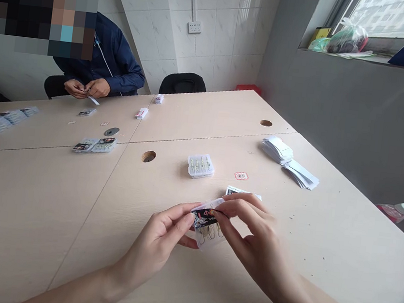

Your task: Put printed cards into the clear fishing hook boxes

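My left hand (166, 230) grips the left edge of a small clear plastic box of fish hooks (208, 240), thumb on top and fingers beneath. Across the box lid lies a dark printed label (203, 218). The fingers of my right hand (248, 225) are closed in a pinch on the label's right end. Hook bends show through the lid below the label. Just beyond my right hand, a sheet of labels (236, 191) lies partly hidden by the fingers. Farther off stand stacked clear boxes of hooks (200, 166) with no label on top.
White paper strips (278, 150) lie in piles at the right. A small red-bordered sticker (241, 176) is on the table (137, 270). Labelled boxes (95, 145) sit at the left, near a round cable hole (149, 156). Across the table a person in a dark blue jacket (119, 59) handles something small.
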{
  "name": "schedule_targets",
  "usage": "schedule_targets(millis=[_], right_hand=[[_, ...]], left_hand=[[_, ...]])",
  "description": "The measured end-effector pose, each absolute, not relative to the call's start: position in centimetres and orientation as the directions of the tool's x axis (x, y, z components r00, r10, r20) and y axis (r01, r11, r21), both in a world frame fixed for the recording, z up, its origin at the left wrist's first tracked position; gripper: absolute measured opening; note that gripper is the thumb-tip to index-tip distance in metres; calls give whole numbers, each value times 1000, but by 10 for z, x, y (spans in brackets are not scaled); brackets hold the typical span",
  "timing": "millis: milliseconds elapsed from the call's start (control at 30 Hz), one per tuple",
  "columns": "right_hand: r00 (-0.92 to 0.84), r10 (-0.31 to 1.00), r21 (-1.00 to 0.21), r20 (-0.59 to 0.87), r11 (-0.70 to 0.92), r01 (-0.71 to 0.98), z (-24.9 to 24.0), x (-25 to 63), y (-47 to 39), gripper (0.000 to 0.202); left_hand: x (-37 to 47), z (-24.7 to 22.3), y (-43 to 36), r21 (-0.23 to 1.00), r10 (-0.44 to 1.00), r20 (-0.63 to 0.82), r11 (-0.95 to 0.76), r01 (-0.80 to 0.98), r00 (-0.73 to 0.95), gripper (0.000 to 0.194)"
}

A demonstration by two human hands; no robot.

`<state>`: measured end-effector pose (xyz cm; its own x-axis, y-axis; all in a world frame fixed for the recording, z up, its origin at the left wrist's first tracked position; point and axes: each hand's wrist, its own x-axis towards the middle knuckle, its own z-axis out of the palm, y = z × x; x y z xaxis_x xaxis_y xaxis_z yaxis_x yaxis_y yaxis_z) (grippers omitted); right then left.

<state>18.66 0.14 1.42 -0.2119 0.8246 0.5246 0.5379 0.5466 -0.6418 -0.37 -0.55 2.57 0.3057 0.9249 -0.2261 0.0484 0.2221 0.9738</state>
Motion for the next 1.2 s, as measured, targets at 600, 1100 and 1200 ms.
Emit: schedule_targets(millis=[600, 1100, 1200], right_hand=[[-287, 697, -351, 657, 620, 702, 19, 192, 4, 8], [-242, 739, -408, 629, 579, 706, 16, 192, 1, 18], [-223, 774, -477, 593, 561, 677, 16, 193, 0, 4]], left_hand=[[-3, 26, -4, 964, 912, -262, 265, 35, 316, 38], [-4, 22, -4, 960, 914, -272, 281, 14, 302, 36], [-4, 22, -4, 963, 917, -261, 269, 16, 300, 36]])
